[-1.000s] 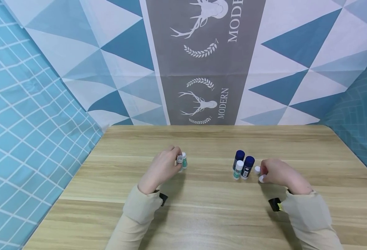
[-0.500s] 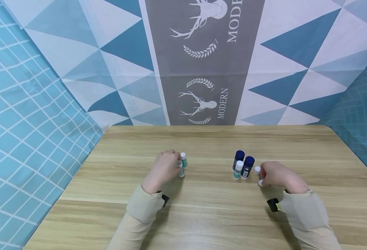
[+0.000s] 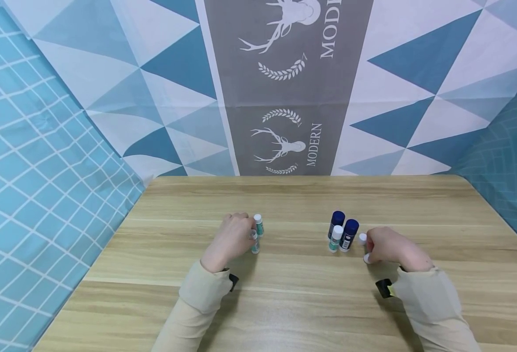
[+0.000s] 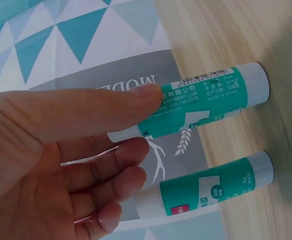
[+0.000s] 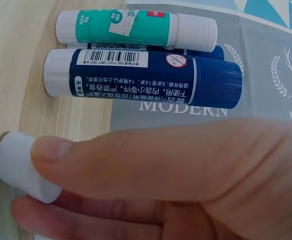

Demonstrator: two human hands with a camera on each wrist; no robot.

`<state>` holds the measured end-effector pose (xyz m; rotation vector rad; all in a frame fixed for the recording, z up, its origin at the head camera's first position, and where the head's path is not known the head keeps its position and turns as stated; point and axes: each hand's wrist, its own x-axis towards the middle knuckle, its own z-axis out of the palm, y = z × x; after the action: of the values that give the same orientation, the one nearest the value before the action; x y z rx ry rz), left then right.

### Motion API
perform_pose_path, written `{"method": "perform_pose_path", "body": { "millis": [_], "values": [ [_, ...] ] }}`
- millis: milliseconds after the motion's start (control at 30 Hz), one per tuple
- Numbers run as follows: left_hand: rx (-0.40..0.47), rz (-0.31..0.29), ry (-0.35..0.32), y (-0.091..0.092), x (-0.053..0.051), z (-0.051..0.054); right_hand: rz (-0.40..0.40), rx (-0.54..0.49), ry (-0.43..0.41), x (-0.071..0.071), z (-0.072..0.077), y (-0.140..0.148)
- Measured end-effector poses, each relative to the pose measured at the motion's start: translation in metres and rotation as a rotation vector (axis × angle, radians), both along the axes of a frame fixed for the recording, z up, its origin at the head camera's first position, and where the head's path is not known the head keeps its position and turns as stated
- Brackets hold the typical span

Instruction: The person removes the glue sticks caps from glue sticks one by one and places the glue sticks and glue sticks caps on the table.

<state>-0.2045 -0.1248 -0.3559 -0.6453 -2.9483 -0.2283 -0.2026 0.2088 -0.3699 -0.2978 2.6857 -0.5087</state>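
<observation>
My left hand pinches an uncapped green glue stick between thumb and fingers; in the left wrist view this green glue stick stands on the wood. Beside it is a second green glue stick with a white cap, also upright. My right hand holds a small white cap by thumb and fingertips, down at the table surface. Another white cap lies just behind that hand. Left of the right hand stand two blue glue sticks and a white-capped green one, close together.
The wooden table runs back to a patterned cloth hanging behind it. A blue checked cloth hangs along the left side. Each wrist wears a black device.
My left hand has lowered the uncapped green glue stick onto the table, slightly toward me. The cap in my right hand has also moved a little nearer.
</observation>
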Motion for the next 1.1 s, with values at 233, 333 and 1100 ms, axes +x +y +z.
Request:
{"method": "perform_pose_path", "body": {
  "millis": [233, 333, 1100],
  "values": [
    [-0.022, 0.004, 0.023, 0.001, 0.001, -0.001, 0.002, 0.003, -0.007, 0.000, 0.000, 0.000],
    [-0.027, 0.010, 0.027, 0.002, 0.001, 0.000, -0.001, 0.004, -0.005, -0.001, -0.001, 0.000],
    [0.006, 0.054, 0.030, 0.003, 0.010, 0.014, -0.028, -0.023, 0.075, 0.001, 0.011, -0.004]
  ]
}}
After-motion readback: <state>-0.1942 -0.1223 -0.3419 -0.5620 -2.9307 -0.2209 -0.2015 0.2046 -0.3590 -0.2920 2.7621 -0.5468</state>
